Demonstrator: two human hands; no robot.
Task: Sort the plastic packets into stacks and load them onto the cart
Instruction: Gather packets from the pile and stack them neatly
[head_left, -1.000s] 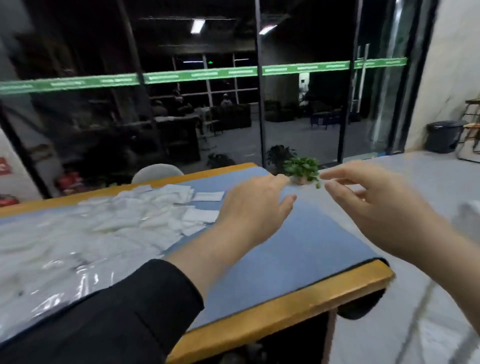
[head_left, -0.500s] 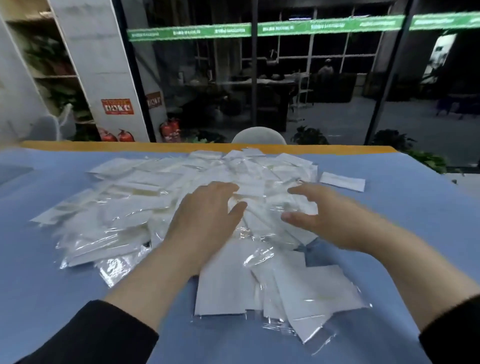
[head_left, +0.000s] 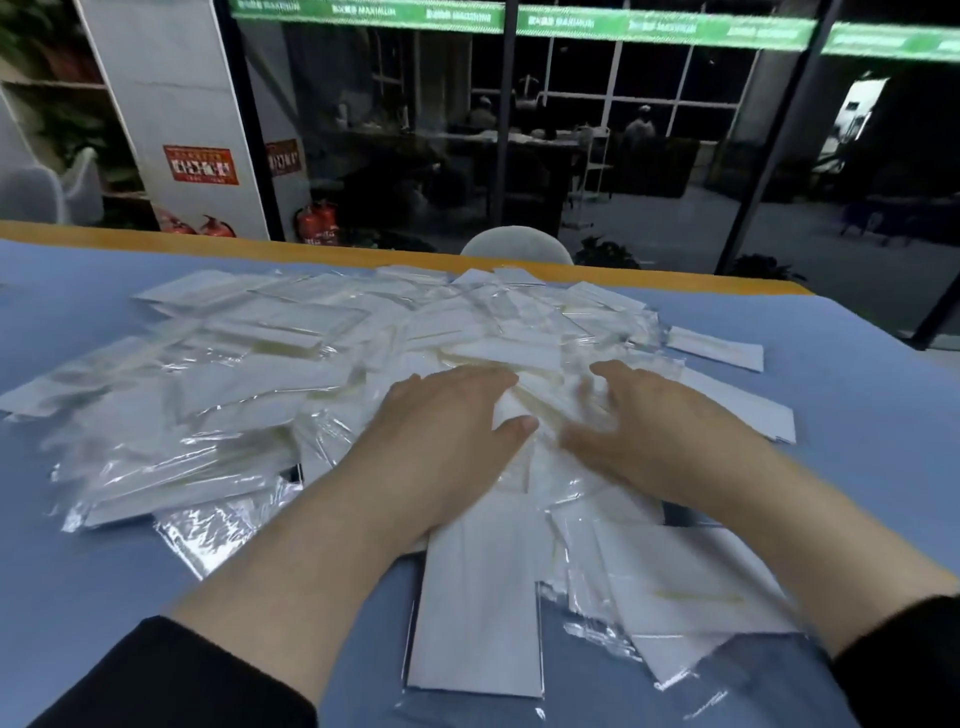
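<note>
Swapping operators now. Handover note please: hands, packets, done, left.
Left hand: open, fingers flat on the middle of the packet pile, gripping nothing.
Right hand: open, resting on the pile beside the left; its fingers are blurred.
Packets: one loose, overlapping heap on the blue table cover; a stray packet lies apart at the far right.
Done: no sorted stack visible.
Left: sort into stacks and load the cart, which is not in view.

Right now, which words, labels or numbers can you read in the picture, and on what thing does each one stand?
"MAXIMUM": white letters, blurred, repeated along the green strip on the glass wall.
Red sign on the white pillar: too blurred to read.
Second red sign behind the glass: unreadable.
Plastic packets: no print visible.
</note>
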